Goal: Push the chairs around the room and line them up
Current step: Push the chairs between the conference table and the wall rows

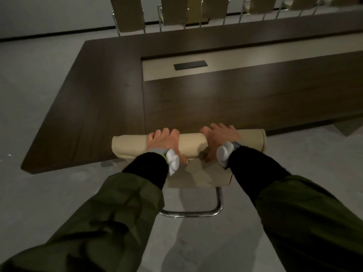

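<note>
A beige padded chair (pixel 193 146) with a chrome sled base (pixel 196 213) stands right in front of me, its seat tucked under the near edge of a dark wooden conference table (pixel 110 99). My left hand (pixel 164 143) grips the rolled top of the backrest left of its middle. My right hand (pixel 219 138) grips the same top edge to the right of the middle. Both wrists carry grey-and-white bands. Across the table, several more beige chairs (pixel 131 14) with chrome frames stand in a row along the far side.
A black cable hatch (pixel 190 65) sits in the table's light centre strip (pixel 245 65). Grey floor (pixel 35 79) runs around the table's left end and behind me. A pale wall with a dark skirting (pixel 59 34) runs along the back left.
</note>
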Tool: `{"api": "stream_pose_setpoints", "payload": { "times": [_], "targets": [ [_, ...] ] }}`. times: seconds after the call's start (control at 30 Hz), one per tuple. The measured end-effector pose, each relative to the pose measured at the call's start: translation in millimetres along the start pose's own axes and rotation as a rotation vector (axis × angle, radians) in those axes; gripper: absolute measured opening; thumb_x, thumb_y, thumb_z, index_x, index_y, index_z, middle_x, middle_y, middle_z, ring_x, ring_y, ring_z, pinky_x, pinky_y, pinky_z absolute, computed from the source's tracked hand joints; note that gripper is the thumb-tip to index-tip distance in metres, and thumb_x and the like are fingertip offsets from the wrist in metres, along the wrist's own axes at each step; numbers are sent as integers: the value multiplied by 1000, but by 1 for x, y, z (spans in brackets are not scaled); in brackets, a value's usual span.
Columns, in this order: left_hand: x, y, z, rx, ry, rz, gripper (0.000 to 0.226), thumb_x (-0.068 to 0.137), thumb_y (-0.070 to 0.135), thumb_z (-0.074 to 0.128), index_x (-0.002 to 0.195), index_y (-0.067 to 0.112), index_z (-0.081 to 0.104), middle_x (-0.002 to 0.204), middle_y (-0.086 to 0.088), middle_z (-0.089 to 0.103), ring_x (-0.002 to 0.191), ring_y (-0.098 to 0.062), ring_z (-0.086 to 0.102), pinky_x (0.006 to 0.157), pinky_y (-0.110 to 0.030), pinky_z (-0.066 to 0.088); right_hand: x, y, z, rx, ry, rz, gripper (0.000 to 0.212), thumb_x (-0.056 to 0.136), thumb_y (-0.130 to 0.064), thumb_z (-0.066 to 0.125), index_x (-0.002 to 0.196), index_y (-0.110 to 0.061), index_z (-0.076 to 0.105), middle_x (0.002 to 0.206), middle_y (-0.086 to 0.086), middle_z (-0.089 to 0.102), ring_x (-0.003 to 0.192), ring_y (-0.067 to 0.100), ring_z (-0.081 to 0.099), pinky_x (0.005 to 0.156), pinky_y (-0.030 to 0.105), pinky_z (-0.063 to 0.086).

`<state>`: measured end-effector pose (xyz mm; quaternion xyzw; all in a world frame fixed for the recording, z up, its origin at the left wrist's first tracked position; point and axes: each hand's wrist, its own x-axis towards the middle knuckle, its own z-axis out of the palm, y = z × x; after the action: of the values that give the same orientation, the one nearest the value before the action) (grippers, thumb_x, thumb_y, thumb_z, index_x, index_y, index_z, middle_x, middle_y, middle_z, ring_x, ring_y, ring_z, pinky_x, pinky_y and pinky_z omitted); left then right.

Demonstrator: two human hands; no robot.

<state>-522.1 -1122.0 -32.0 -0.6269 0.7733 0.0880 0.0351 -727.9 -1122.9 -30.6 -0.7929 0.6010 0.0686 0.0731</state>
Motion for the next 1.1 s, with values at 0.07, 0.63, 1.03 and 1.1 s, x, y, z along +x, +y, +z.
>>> {"api": "stream_pose_setpoints", "payload": {
  "times": [0.07,0.63,1.03,1.1],
  "targets": [
    [14,-1,-3,-6,-2,-12,86,53,71,79,121,31,46,117,-1,48,116,-30,45,99,-44,30,14,6,-3,-5,18,-9,73,53,-60,71,116,-38,43,106,-1,48,99,27,49,80,42,35],
    [72,43,-15,-66,-75,-54,74,53,62,79,109,30,44,108,-2,41,109,-32,40,91,-49,26,58,70,-25,-3,-51,-51,86,50,-62,82,125,-40,44,115,-2,49,111,29,49,93,44,35],
    [92,81,-5,-65,-94,-99,65,54,53,76,102,31,39,103,-4,38,104,-35,39,95,-57,28,57,113,-22,-12,-20,-38,82,44,-70,72,115,-42,43,107,-4,47,102,27,48,86,41,35],
    [88,83,-5,-52,-87,-94,66,55,57,76,103,32,39,104,-4,38,106,-35,40,96,-57,28,52,112,-19,-14,1,-34,81,45,-66,75,115,-41,44,109,-3,47,103,26,48,83,38,35]
  ]
}}
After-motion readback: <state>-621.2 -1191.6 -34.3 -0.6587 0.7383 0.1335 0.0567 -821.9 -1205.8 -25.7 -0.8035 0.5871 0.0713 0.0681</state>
